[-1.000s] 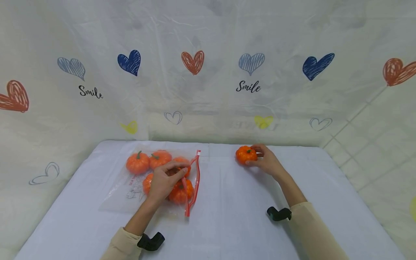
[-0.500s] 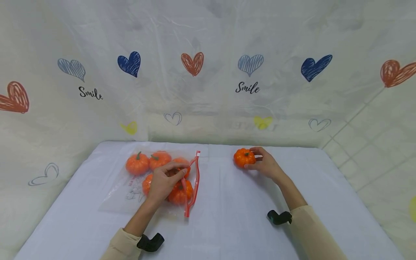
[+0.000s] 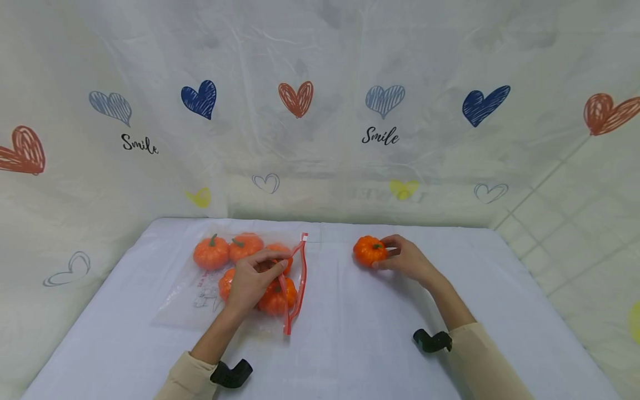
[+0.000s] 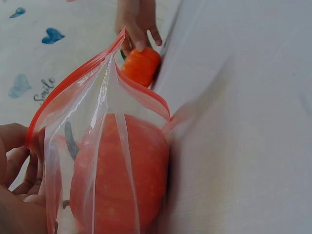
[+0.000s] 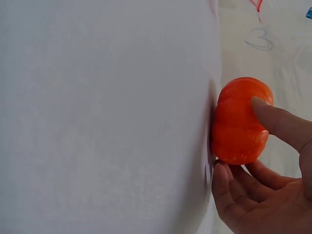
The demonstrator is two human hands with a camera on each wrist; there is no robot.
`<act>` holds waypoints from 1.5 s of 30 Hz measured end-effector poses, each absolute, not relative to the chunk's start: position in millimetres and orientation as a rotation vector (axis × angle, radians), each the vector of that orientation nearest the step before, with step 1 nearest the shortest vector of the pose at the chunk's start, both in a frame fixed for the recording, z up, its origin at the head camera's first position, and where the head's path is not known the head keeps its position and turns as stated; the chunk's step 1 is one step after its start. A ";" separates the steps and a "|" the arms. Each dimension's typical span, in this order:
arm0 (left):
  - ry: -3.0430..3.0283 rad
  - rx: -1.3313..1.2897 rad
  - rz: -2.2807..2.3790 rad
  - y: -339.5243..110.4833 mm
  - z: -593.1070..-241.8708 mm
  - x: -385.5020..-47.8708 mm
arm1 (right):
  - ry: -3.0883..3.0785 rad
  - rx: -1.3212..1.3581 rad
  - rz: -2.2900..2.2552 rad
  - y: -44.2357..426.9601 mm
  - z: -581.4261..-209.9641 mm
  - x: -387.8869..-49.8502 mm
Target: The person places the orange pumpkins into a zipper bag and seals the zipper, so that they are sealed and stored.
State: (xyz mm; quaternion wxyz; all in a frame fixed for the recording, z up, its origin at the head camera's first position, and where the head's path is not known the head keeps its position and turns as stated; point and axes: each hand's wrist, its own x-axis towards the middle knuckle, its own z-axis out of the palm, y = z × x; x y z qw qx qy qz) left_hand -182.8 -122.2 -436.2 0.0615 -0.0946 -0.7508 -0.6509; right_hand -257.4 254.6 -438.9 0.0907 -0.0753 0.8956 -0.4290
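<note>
In the head view, my left hand (image 3: 249, 282) pinches the upper mouth edge of a clear zip bag (image 3: 176, 303) with a red zip strip (image 3: 303, 280). The bag lies on the left of the table with several small orange pumpkins (image 3: 211, 253) inside, some partly hidden under the hand. Seen from the left wrist, the bag's mouth gapes around a pumpkin (image 4: 124, 170) near the opening. To the right, my right hand (image 3: 407, 260) grips another orange pumpkin (image 3: 370, 251) from its side. The right wrist view has the thumb (image 5: 280, 122) pressed on this pumpkin (image 5: 242, 122), fingers below; cannot tell whether it touches the tabletop.
A white cloth covers the table (image 3: 350, 344). Behind it hangs a pale curtain (image 3: 320, 144) printed with hearts and "Smile". A black wrist mount (image 3: 232, 373) sticks out by the left sleeve, and another black mount (image 3: 432, 340) by the right one.
My right hand has brought the held pumpkin a little left and nearer to me. The left hand and the bag have stayed in place.
</note>
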 end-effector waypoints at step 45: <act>-2.280 -0.270 -1.949 -122.0 -436.0 -184.1 | 2.549 -0.449 -1.426 201.5 -428.7 -200.7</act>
